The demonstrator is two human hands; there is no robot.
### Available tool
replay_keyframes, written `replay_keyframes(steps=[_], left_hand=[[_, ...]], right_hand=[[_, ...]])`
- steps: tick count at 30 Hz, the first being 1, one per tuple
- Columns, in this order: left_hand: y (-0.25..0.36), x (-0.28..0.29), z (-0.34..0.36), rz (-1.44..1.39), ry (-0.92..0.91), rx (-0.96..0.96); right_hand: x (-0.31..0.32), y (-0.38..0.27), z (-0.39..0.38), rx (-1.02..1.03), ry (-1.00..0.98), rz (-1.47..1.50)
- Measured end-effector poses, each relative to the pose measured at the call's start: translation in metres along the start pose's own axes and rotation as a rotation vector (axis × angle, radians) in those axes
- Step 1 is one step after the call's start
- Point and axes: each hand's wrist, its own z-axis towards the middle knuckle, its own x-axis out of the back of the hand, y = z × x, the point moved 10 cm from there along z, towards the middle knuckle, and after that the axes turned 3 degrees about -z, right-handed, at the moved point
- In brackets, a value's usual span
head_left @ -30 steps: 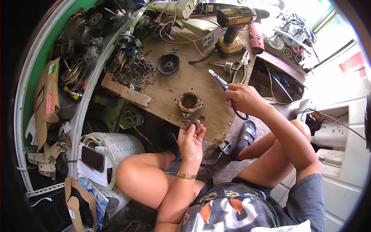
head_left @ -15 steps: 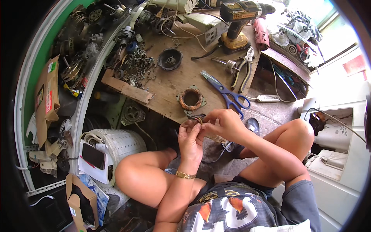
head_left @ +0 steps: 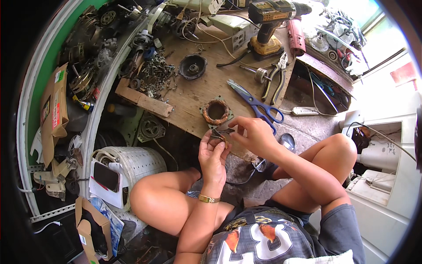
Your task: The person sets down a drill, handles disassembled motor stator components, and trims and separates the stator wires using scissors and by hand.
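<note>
A motor stator [head_left: 227,115] with a ring of copper-coloured windings lies at the near edge of the wooden workbench. Thin dark and yellowish wires [head_left: 218,134] stretch from its near side to my hands. My left hand [head_left: 213,155], palm up, pinches the wires between thumb and fingers. From the right, my right hand [head_left: 256,135] grips a dark wire end with thumb and forefinger; the exact fingertip contact is small and partly hidden. Blue-handled scissors [head_left: 252,102] lie just beyond my right hand, blades pointing away to the left.
On the workbench [head_left: 187,103] are a round black motor cover [head_left: 192,66], loose screws [head_left: 157,75], a rotor [head_left: 260,75], pliers [head_left: 275,79] and a yellow-black cordless drill [head_left: 267,33]. A white perforated drum [head_left: 140,163] carrying a phone [head_left: 106,177] stands left of my knee.
My right hand has drawn back slightly from my left, and its fingers have parted from the left fingertips. More of the wires now shows between the hands.
</note>
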Motion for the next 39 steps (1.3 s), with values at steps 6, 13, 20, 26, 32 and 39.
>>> replay_keyframes(steps=[6,13,20,26,32,39], left_hand=[[-0.001,-0.004,0.001,0.008,-0.016,0.004],[0.000,-0.001,0.003,0.239,-0.074,-0.115],[0.007,0.000,0.003,0.341,-0.036,-0.151],[0.014,0.009,0.000,0.325,0.044,-0.162],[0.015,0.008,0.002,0.314,0.052,-0.175],[0.014,0.008,0.000,0.106,0.019,-0.153]], right_hand=[[-0.011,-0.001,-0.003,0.004,0.006,0.083],[-0.029,0.019,0.000,-0.120,-0.125,0.265],[-0.015,0.026,0.002,-0.170,-0.030,0.222],[-0.005,0.033,0.007,-0.165,-0.057,0.184],[0.000,0.047,0.010,-0.232,-0.107,0.154],[0.001,0.047,0.006,-0.211,-0.137,0.115]])
